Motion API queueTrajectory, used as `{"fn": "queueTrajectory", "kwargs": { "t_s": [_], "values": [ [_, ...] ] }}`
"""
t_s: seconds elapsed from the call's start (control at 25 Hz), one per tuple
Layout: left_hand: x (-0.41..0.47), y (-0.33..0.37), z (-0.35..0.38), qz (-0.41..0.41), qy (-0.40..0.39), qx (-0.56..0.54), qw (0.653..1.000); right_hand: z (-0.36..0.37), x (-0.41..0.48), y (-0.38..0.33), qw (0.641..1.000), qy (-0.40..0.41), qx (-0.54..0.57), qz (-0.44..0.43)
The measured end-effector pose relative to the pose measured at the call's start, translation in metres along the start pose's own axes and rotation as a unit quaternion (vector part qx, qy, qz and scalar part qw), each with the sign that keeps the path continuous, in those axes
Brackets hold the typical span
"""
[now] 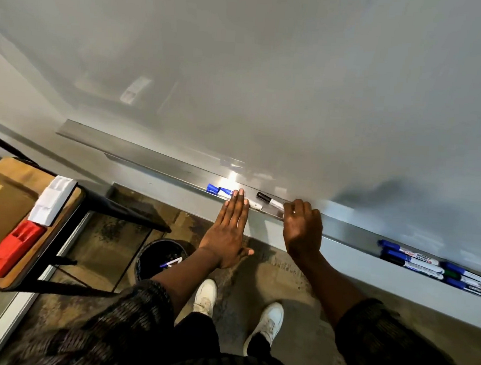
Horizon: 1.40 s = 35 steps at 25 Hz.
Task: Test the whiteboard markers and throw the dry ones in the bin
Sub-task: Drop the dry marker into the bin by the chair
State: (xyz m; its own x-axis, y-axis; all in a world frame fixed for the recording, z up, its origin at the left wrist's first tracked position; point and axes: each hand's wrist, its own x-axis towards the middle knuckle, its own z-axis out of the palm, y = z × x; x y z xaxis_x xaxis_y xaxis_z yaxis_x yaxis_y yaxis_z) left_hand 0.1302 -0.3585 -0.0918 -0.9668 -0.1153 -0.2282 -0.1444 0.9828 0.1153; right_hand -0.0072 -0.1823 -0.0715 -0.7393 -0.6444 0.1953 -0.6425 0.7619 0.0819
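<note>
A whiteboard [298, 86] fills the upper view, with a metal tray [154, 161] along its lower edge. A black-capped marker [269, 201] lies in the tray, and my right hand [302, 227] curls its fingers over the marker's white end. My left hand [230, 224] lies flat with straight fingers, its tips on the tray over a white marker body [252, 204], beside a blue-capped marker [218, 190]. Several blue and green markers [428, 262] lie in the tray at the far right. A black bin [148, 257] stands on the floor below with a marker [171, 262] inside.
A wooden side table [1, 206] with a black frame stands at the left, holding a white eraser [52, 200] and a red block [12, 248]. My white shoes [265, 322] stand on the floor close to the bin.
</note>
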Motion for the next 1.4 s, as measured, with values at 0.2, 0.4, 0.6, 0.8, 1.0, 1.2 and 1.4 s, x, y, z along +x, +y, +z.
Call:
{"fn": "queueTrajectory", "kwargs": {
  "t_s": [0.2,0.4,0.6,0.8,1.0,1.2,1.4],
  "values": [
    [-0.002,0.000,0.000,0.008,0.005,0.025,1.000,-0.013,-0.002,0.007,0.999,-0.004,0.022,0.038],
    [-0.004,0.000,-0.005,0.010,-0.004,-0.019,1.000,-0.034,-0.013,-0.006,0.959,0.005,0.225,0.172],
    [-0.010,0.000,-0.022,0.060,0.050,-0.270,0.960,-0.064,-0.033,-0.024,0.806,-0.006,0.496,0.323],
    [-0.020,0.026,-0.087,-0.100,0.082,-0.594,0.794,-0.102,-0.056,-0.043,0.731,-0.100,0.606,0.299],
    [-0.029,0.034,-0.127,-0.115,0.065,-0.729,0.671,-0.129,-0.069,-0.063,0.679,-0.103,0.665,0.295],
    [-0.056,0.047,-0.149,-0.125,-0.021,-0.781,0.612,-0.153,-0.070,-0.084,0.576,-0.086,0.746,0.324],
    [-0.058,0.052,-0.170,-0.147,-0.035,-0.828,0.540,-0.176,-0.071,-0.089,0.610,-0.061,0.720,0.327]
  ]
}}
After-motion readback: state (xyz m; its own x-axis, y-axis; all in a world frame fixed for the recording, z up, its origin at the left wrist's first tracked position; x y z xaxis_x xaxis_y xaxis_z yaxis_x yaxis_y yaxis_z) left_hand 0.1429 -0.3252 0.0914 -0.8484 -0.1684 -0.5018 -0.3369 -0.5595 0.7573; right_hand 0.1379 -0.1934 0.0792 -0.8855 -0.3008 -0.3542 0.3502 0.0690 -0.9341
